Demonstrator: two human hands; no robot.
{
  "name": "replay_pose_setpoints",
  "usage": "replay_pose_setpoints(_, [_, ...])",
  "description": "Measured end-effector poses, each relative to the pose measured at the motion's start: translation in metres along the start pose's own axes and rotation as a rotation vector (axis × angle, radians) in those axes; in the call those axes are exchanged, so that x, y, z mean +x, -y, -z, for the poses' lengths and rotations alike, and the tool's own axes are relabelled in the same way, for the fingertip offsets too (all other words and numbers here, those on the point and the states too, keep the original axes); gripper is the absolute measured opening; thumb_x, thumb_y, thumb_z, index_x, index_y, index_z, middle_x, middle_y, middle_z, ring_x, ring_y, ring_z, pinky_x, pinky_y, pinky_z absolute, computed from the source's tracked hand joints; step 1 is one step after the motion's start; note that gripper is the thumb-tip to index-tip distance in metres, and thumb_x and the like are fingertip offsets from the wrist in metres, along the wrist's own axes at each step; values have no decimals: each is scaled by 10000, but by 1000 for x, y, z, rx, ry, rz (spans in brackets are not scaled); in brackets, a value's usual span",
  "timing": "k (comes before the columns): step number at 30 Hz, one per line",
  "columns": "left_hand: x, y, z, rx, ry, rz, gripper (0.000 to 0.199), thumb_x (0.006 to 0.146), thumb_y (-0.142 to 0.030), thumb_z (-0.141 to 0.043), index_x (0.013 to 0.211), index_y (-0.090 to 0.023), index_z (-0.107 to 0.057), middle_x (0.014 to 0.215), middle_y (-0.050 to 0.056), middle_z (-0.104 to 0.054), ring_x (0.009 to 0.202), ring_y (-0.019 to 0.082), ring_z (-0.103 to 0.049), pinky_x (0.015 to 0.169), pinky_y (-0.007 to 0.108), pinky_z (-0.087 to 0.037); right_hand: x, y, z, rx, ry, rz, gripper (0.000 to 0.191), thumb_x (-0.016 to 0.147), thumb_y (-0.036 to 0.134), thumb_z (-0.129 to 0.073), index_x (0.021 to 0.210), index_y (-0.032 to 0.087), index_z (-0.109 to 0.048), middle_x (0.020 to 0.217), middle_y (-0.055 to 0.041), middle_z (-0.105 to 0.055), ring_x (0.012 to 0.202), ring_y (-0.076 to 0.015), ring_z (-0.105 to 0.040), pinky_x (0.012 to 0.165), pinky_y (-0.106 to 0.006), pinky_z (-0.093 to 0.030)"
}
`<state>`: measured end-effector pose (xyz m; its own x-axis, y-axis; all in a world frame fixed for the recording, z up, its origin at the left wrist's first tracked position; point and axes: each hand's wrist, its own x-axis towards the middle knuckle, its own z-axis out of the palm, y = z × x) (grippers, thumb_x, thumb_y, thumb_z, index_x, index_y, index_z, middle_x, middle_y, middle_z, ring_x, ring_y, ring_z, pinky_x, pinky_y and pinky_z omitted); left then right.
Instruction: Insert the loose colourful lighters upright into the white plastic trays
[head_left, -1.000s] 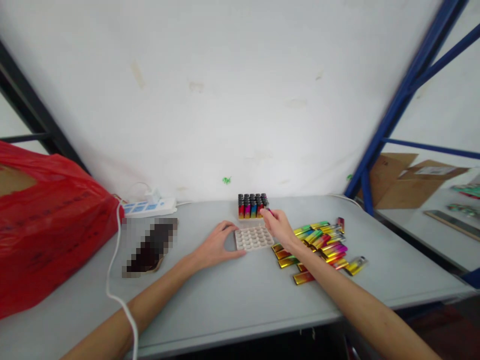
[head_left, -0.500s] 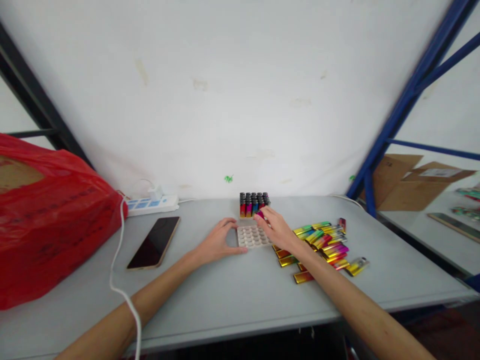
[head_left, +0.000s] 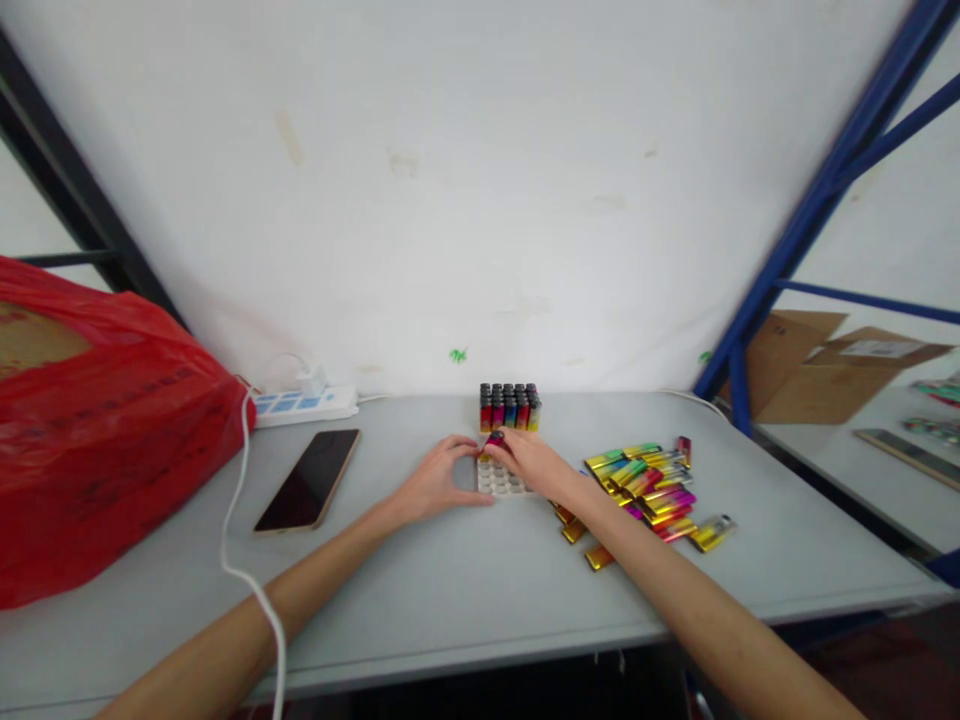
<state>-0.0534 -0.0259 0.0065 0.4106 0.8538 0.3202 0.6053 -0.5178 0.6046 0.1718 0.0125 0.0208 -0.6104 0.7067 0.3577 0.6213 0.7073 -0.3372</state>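
My right hand [head_left: 526, 462] pinches a lighter [head_left: 494, 440] with a dark pink and gold body over the far-left part of a pale tray [head_left: 501, 482] with rows of round hollows. The lighter's lower end is hard to see. My left hand [head_left: 439, 480] spans the tray's left side, thumb at the near corner and fingers at the far one. Just behind the tray stands an upright block of lighters [head_left: 510, 410] with black tops. Under and beyond my right forearm lies a loose pile of shiny coloured lighters [head_left: 649, 485].
A phone [head_left: 309, 482] lies to the left, with a white power strip [head_left: 304, 405] behind it. A white cable [head_left: 234, 570] crosses my left forearm. At far left sits a red plastic bag [head_left: 112, 450]. A blue rack post [head_left: 810, 215] and a cardboard box [head_left: 802, 370] are at right.
My right hand has moved left with the lighter, from the tray's far-right side to its far-left part. My left hand has stayed at the tray's left side.
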Motion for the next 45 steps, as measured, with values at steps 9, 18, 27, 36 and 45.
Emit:
replay_pose_setpoints(9, [-1, -4, 2, 57, 6, 4, 689, 721, -630, -890, 1258, -230, -726, 1356, 127, -654, 1269, 355, -647, 1173, 510, -500, -5, 13, 14, -123, 8, 2, 295, 1084, 411, -588, 1183, 143, -663, 1071, -134, -724, 1007, -267, -699, 936, -395, -535])
replay_pose_setpoints(18, [-3, -8, 3, 99, 33, -14, 699, 811, -680, -791, 1317, -215, -667, 1416, 134, -621, 1322, 358, -623, 1210, 512, -475, -105, 19, 93, -150, -105, -45, 468, 1083, 508, -523, 1470, 257, -597, 1478, -153, -584, 1398, -320, -520, 1188, -538, -445])
replay_pose_setpoints(27, [4, 14, 38, 205, 62, 35, 683, 770, -706, -786, 1219, -201, -691, 1405, 149, -625, 1313, 365, -631, 1208, 517, -463, -203, -6, 64, -483, -88, -397, 674, 1023, 667, -507, 1653, 455, -393, 1744, -78, -336, 1587, -495, -273, 1188, -846, -230])
replay_pose_setpoints(36, [-4, 18, 56, 272, 152, 42, 925, 608, -742, -875, 1329, -212, -642, 1443, 174, -635, 1396, 434, -573, 1199, 561, -465, -169, -24, 50, -399, -74, -464, 608, 1067, 647, -420, 1630, 420, -454, 1744, -99, -340, 1600, -459, -270, 1199, -788, -275])
replay_pose_setpoints(45, [-4, -5, 27, 189, 90, -4, 903, 661, -713, -870, 1349, -184, -623, 1432, 184, -638, 1360, 428, -600, 1196, 551, -480, -159, -97, 92, -356, -188, -365, 518, 1103, 334, -306, 1526, 240, -591, 1641, -154, -495, 1522, -323, -462, 1245, -607, -375])
